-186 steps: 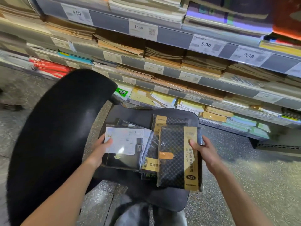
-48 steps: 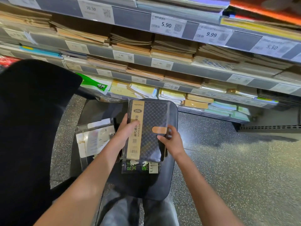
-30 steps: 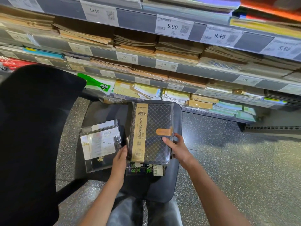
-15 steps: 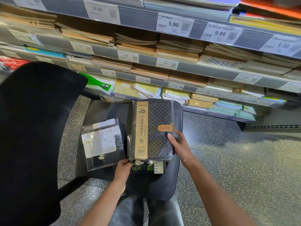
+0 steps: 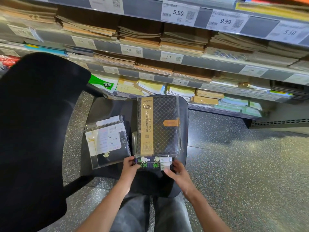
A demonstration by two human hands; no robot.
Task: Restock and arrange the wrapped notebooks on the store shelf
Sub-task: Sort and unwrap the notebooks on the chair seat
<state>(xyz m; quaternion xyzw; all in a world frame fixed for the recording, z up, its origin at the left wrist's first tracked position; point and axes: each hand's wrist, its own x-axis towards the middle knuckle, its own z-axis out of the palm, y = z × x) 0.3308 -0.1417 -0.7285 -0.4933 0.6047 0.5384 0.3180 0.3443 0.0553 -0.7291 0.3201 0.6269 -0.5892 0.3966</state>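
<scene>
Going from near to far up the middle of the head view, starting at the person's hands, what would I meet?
Left hand and right hand, both gripping the green-lettered notebook → black checkered notebook → far rim of the chair seat → yellow notebooks on the lowest shelf.

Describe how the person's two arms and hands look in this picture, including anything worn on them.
Both arms are bare from the lower edge of the picture up to the fingers: no sleeve shows. The left hand and the right hand wear no gloves. No watch, ring or bracelet can be seen on either. Fingernails look short and unpainted. Below the arms, dark grey trousers show.
</scene>
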